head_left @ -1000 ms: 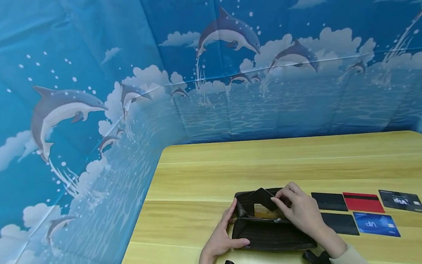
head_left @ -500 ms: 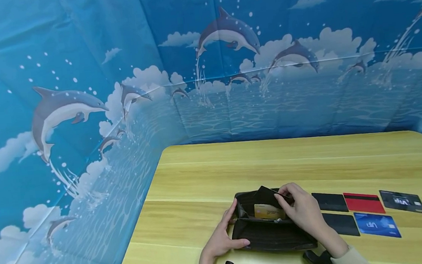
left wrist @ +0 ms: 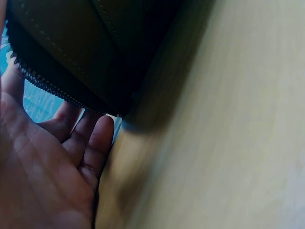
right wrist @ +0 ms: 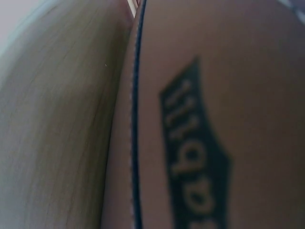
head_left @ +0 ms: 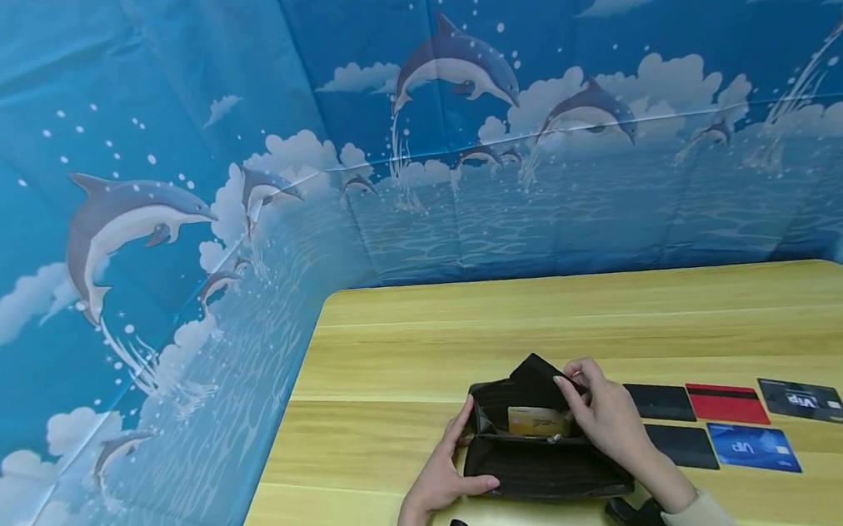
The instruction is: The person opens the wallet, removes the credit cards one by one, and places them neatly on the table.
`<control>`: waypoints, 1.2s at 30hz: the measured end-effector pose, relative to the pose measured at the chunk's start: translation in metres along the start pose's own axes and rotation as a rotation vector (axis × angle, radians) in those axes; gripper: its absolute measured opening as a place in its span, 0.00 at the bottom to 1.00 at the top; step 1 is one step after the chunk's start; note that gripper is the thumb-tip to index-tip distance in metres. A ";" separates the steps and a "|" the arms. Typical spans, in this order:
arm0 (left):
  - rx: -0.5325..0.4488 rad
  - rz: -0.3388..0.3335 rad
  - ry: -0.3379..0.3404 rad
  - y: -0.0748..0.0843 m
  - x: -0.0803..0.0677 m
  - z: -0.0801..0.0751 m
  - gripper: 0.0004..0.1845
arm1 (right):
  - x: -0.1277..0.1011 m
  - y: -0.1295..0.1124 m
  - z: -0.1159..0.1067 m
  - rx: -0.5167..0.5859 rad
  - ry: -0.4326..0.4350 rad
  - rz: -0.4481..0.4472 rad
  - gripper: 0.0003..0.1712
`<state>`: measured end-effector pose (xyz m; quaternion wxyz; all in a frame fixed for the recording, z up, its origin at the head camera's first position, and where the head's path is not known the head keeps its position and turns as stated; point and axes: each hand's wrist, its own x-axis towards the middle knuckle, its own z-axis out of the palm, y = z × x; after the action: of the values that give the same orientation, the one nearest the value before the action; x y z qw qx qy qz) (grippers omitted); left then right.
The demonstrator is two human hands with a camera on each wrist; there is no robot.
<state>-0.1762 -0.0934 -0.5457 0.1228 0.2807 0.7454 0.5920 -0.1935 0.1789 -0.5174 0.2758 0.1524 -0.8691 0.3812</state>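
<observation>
A dark brown zip wallet (head_left: 552, 469) lies spread wide near the table's front edge. My left hand (head_left: 440, 472) holds it at its left end, thumb on the front half and fingers at the back half. In the left wrist view, those fingers (left wrist: 97, 143) bend against the toothed zip edge. A black card (head_left: 537, 376) stands tilted, one corner poking above the wallet's back edge. My right hand (head_left: 606, 414) pinches this card between thumb and fingers. A gold card (head_left: 532, 422) sits in the wallet's pocket. The wallet's outside, with a dark lettered label (right wrist: 195, 152), fills the right wrist view.
Right of the wallet, cards lie in two rows on the wooden table (head_left: 413, 339): two black cards (head_left: 659, 402), a red card (head_left: 727, 403), a grey VIP card (head_left: 802, 402) and a blue VIP card (head_left: 754, 448). A blue dolphin-print sheet (head_left: 277, 250) hangs behind.
My right hand has drawn the black card upward and slightly right, so more of it shows above the wallet and the gold card is uncovered. My left hand has stayed in place.
</observation>
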 end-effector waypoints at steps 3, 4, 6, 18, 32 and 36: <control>-0.002 0.002 -0.008 0.000 0.000 0.000 0.56 | 0.000 0.000 -0.001 0.072 -0.022 0.036 0.09; -0.003 0.001 -0.008 0.001 0.000 0.000 0.56 | 0.000 0.000 -0.001 0.091 -0.026 0.043 0.08; -0.002 0.000 -0.007 0.001 0.000 0.000 0.56 | 0.000 0.000 -0.002 0.115 -0.032 0.059 0.09; 0.013 0.010 0.004 0.002 0.001 -0.001 0.56 | 0.000 0.000 -0.009 0.207 -0.057 0.119 0.14; 0.006 0.009 -0.003 0.001 0.002 0.000 0.55 | -0.003 -0.004 -0.023 0.502 -0.024 0.274 0.11; 0.006 0.006 -0.004 0.001 0.001 0.000 0.56 | 0.000 -0.014 -0.031 0.572 -0.020 0.303 0.10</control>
<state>-0.1769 -0.0929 -0.5446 0.1219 0.2846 0.7461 0.5895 -0.1750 0.1926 -0.4918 0.1533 0.0965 -0.7422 0.6452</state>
